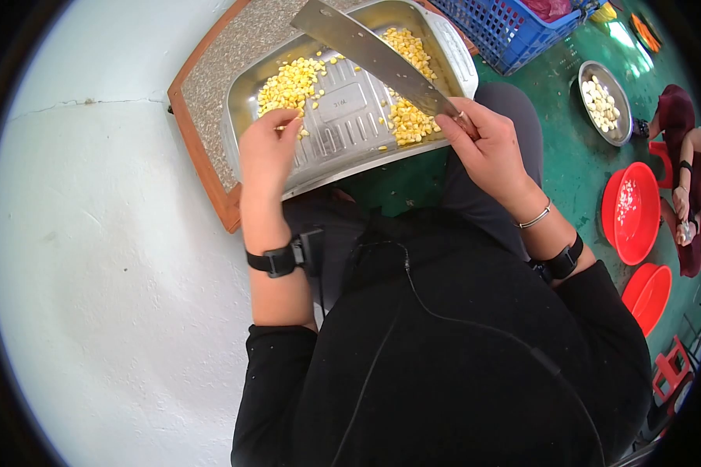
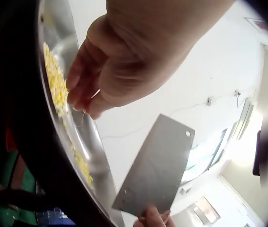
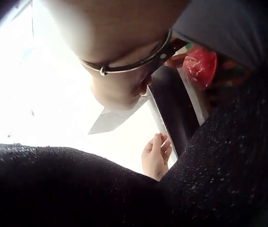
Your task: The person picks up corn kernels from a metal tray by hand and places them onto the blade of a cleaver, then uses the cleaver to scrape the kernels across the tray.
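Note:
The right hand grips the handle of a broad cleaver, whose blade slants up and left over a metal tray. Yellow corn kernels lie in two heaps in the tray, a left heap and a right heap. Over the tray's left near side, the left hand has its fingers curled and thumb close to them. The left wrist view shows what looks like a thin strand at the fingertips of that left hand; the cleaver stands apart from it.
The tray rests on a wood-edged speckled board beside a white wall. On the green floor to the right are a blue basket, a metal bowl with pale pieces, red basins and another person's arm.

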Available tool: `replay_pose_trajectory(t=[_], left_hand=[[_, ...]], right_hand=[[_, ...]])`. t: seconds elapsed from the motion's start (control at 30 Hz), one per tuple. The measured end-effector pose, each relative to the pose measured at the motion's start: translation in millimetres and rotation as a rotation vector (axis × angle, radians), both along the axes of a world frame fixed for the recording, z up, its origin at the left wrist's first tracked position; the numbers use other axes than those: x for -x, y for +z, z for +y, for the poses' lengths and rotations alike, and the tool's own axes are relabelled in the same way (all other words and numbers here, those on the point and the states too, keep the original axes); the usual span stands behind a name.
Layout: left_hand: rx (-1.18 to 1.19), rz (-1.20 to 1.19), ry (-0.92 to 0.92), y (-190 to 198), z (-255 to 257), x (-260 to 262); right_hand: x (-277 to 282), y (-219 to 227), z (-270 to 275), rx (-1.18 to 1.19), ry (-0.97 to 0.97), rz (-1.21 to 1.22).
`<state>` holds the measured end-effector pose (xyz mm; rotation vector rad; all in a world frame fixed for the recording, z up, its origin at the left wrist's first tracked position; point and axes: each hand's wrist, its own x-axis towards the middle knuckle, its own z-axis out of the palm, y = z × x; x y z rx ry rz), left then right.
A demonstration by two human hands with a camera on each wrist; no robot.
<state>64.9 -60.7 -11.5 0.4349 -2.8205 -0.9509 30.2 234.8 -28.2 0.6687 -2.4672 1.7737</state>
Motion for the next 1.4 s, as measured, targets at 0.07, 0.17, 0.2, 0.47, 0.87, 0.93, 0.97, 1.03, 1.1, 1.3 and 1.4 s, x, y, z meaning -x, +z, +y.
replay_pose_trajectory(t=[0.07, 0.17, 0.2, 0.47, 0.87, 0.93, 0.97, 1.03, 1.1, 1.3, 1.4], left_hand=[[0.184, -0.223, 0.043, 4, -23, -3], [0.291, -0.336, -0.004, -1, -35, -3], [0.291, -0.336, -0.004, -3, -34, -3], [0.234, -0.363, -0.096, -17, -16, 10], [-0.03, 0.006, 0.17, -22, -25, -3], [-0.23, 0.005, 0.218, -14, -14, -3], [-0.43, 0.003, 0.264, -10, -7, -3], [-0.595, 0.029, 0.273, -7, 1, -5], [-0.761, 0.055, 0.282, -3, 11, -7], [-1.245, 0.083, 0.182, 7, 39, -11], [-1.269, 0.081, 0.122, 13, 48, -13]], right_hand=[[0, -1, -1, -0.011, 0.004, 0.002], [1, -3, -1, -0.009, 0.003, -0.001], [1, -3, -2, 0.001, 0.003, -0.002], [1, -2, -1, -0.023, 0.006, 0.027], [0, 0, -3, -0.028, 0.028, 0.011], [-2, 1, -4, -0.017, 0.054, 0.012], [-3, 2, -4, -0.018, 0.055, 0.013], [-5, 2, -5, -0.012, 0.082, -0.006], [-7, 4, -7, -0.006, 0.095, -0.016], [-13, 12, -11, -0.018, 0.151, -0.016], [-13, 13, -12, -0.02, 0.151, 0.035]])
